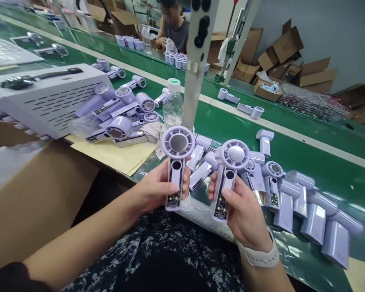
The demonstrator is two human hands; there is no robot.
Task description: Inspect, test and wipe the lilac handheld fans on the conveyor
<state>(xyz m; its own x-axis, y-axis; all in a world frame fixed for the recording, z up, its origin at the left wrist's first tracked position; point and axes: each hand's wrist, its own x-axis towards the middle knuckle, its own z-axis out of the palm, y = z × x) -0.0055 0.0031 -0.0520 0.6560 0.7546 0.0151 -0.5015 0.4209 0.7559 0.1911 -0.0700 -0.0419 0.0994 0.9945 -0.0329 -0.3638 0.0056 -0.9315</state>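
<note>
My left hand (158, 184) is wrapped round the handle of a lilac handheld fan (174, 176), its thumb lying across the front. In my right hand (243, 207) is a second lilac handheld fan (226, 178), also gripped by its handle with the thumb on the front. Both fans stand roughly upright with their round heads up, side by side and apart. Each handle shows a dark round spot and an uncovered circuit board low down. More lilac fans (284, 211) lie just beyond and to the right of my right hand.
A heap of fans (121, 109) lies on yellow paper (115, 156) at the left, beside a white vented metal box (54, 97). A clear bottle (172, 103) stands by an upright post (196, 69). Across the green bench (280, 121) sits another person (178, 28). An open carton (42, 194) is at lower left.
</note>
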